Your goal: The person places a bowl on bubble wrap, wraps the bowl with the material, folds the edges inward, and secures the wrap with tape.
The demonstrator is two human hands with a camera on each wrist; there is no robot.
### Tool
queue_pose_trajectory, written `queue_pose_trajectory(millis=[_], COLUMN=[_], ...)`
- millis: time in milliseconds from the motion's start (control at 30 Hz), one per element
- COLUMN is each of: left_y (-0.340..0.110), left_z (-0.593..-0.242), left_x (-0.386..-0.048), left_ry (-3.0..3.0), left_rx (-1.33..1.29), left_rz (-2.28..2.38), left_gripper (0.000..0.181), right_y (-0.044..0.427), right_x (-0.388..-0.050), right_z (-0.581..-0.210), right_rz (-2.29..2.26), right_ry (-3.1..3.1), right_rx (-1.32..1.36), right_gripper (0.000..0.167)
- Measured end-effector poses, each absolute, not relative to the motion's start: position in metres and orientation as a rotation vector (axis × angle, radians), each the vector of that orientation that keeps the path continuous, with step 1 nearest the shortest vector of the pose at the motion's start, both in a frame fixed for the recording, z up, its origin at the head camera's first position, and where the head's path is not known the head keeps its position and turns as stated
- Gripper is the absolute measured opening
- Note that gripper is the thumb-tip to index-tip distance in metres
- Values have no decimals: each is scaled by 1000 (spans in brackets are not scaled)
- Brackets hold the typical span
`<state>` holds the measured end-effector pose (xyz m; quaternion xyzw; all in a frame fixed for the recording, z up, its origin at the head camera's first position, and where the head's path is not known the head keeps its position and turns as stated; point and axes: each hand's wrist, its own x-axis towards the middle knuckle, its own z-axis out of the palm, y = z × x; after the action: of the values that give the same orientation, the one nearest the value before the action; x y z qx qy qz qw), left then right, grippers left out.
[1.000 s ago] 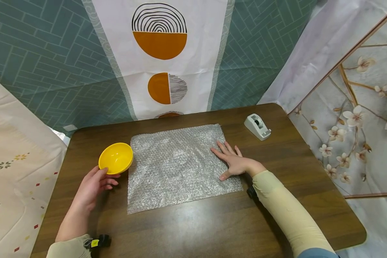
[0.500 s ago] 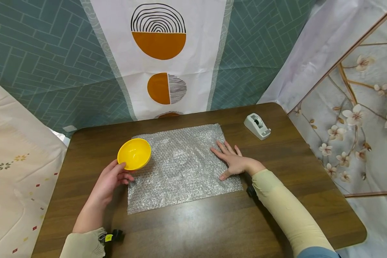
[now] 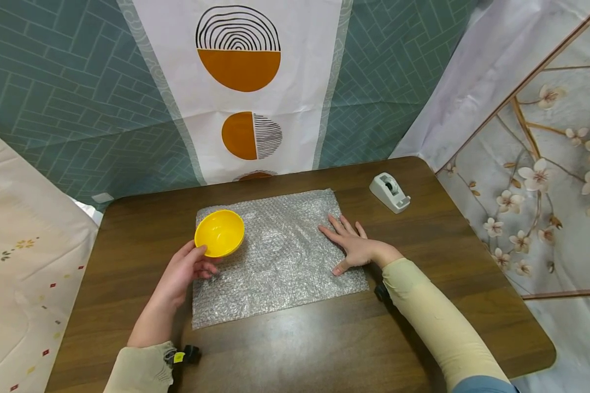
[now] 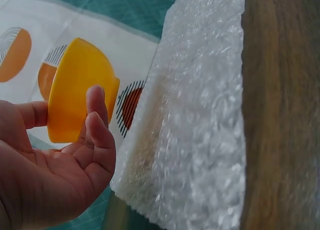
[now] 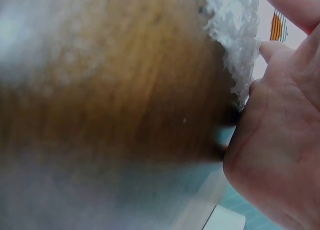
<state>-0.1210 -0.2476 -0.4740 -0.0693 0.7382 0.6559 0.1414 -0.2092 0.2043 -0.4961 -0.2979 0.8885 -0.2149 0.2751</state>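
My left hand (image 3: 189, 268) pinches the near left rim of a yellow bowl (image 3: 221, 233), thumb at the rim and fingers beneath. In the left wrist view the bowl (image 4: 75, 95) shows from its side, held above the sheet of bubble wrap (image 4: 200, 110). That clear bubble wrap (image 3: 285, 267) lies flat on the brown table. Spread fingers of my right hand (image 3: 354, 248) rest on its right edge. The right wrist view shows the palm of the right hand (image 5: 280, 135) beside the edge of the bubble wrap (image 5: 232, 25).
A white tape dispenser (image 3: 390, 192) stands at the back right of the wooden table (image 3: 285, 355), beyond my right hand. Patterned cloth hangs (image 3: 142, 125) close behind the table, with more cloth on both sides.
My left hand has carried the yellow bowl to the right, from beside the bubble wrap to above its left part. The right hand has stayed in place.
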Motion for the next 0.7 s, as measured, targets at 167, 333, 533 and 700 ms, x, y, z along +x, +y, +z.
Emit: queue_pose_trajectory(millis=[167, 333, 533, 700], left_y=[-237, -219, -189, -168], left_z=[-475, -476, -478, -479], left_x=[-127, -131, -138, -143], left_ry=[2114, 2102, 2085, 2065], left_rx=[-200, -177, -107, -102], left_rz=[1905, 1882, 1866, 1885], left_gripper=[53, 53, 50, 47], right_y=[205, 204, 206, 206], right_x=[-209, -209, -210, -211], right_z=[-496, -495, -497, -499], right_rz=[-584, -584, -578, -583], right_ry=[2385, 2384, 2381, 2381], right_rx=[-799, -804, -805, -810], right_gripper=[126, 125, 126, 125])
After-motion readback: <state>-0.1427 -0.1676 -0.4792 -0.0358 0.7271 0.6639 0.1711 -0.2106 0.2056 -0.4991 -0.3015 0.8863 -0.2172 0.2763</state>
